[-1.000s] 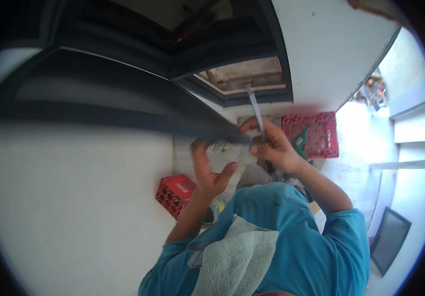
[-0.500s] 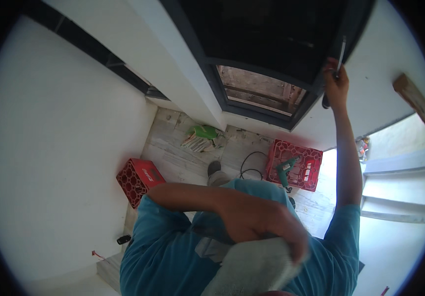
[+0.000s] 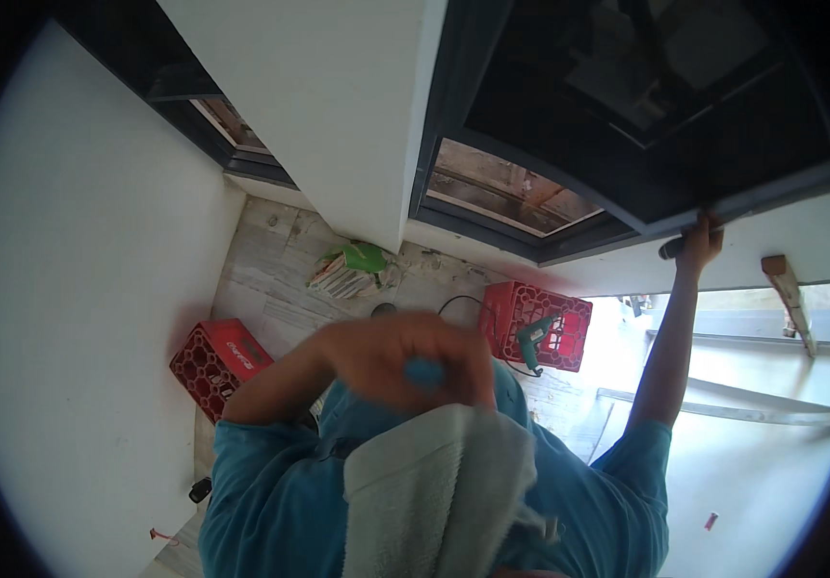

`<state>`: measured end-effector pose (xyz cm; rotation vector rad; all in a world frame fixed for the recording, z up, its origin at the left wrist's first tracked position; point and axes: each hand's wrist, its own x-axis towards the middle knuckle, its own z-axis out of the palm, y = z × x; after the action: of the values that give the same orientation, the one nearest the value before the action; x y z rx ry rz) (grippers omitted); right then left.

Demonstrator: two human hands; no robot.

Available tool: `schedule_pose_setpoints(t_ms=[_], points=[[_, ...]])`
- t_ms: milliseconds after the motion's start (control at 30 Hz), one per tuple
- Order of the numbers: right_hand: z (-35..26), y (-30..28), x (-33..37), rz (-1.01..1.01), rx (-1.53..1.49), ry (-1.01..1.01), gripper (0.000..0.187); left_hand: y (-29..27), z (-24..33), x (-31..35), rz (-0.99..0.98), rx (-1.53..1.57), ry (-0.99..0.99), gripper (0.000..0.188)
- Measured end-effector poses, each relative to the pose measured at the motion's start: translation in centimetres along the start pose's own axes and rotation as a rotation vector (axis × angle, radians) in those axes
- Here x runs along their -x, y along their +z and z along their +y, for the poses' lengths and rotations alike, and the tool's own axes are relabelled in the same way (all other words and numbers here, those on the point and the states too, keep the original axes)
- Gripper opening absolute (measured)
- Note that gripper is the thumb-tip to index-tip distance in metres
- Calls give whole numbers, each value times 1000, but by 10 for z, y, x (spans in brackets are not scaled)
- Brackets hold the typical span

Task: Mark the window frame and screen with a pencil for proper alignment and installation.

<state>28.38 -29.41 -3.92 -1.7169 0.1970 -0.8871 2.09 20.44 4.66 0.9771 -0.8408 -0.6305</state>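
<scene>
Head: right hand (image 3: 699,246) at panel edge (image 3: 762,199); dark handle (image 3: 671,249) held.

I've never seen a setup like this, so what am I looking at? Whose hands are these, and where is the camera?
There's no machine arm here, just a person in a blue shirt using bare hands. A wide fisheye camera on their head looks down, so straight edges bend near the rim.

The right hand is at the lower edge of a dark-framed window panel, holding a tool whose dark handle sticks out. The left hand is blurred, close to a pale towel on the chest; whether it grips the towel is unclear.

On the floor are two red crates, one at left and one at right with a green drill on it, plus a green package.
</scene>
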Motion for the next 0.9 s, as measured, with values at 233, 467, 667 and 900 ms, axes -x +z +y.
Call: schedule_pose_setpoints(t_ms=[233,467,667,900], points=[[-100,6,14,269,216,-172,23,-165,-266,207,350,-926,-788,31],[-123,-10,10,205,321,-161,37,-161,-312,209,-47,-708,-900,31],[-114,29,9,198,214,-141,45,-227,-314,212,-33,-689,-864,34],[-115,20,21,327,225,-191,39,-275,-303,189,-31,-759,-800,34]])
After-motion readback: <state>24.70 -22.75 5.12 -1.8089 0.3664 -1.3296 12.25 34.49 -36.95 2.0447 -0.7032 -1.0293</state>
